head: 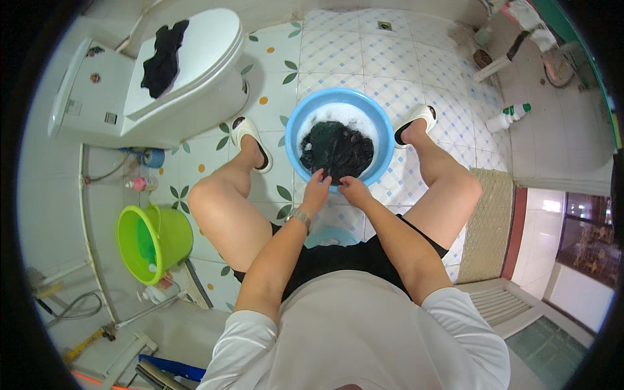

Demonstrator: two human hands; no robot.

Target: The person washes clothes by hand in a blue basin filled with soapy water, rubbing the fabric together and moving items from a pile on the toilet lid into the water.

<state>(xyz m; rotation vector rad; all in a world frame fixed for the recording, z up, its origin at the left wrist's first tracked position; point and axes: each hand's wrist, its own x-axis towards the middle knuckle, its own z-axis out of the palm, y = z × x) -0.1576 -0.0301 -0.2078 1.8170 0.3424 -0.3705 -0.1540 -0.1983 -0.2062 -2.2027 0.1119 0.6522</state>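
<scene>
In front of me a light blue plastic basin [292, 131] stands on the floor between my feet. It holds a bunched, wet black cloth [336, 148] with white suds [336, 111] around it. My left hand [317, 191], with a metal-band watch [298, 217] on its wrist, is at the basin's near rim, its fingertips pinching the near edge of the cloth. Close beside it, my right hand [355, 191] grips the same edge with thumb and fingers. What lies under the cloth and suds is hidden.
Another black cloth [165, 58] lies on the closed toilet lid [209, 44] at the left. A lime green bucket [178, 239] stands near the left wall. At the right are a white bottle [499, 122] and a textured mat [485, 226]. A floor drain [384, 26] lies ahead.
</scene>
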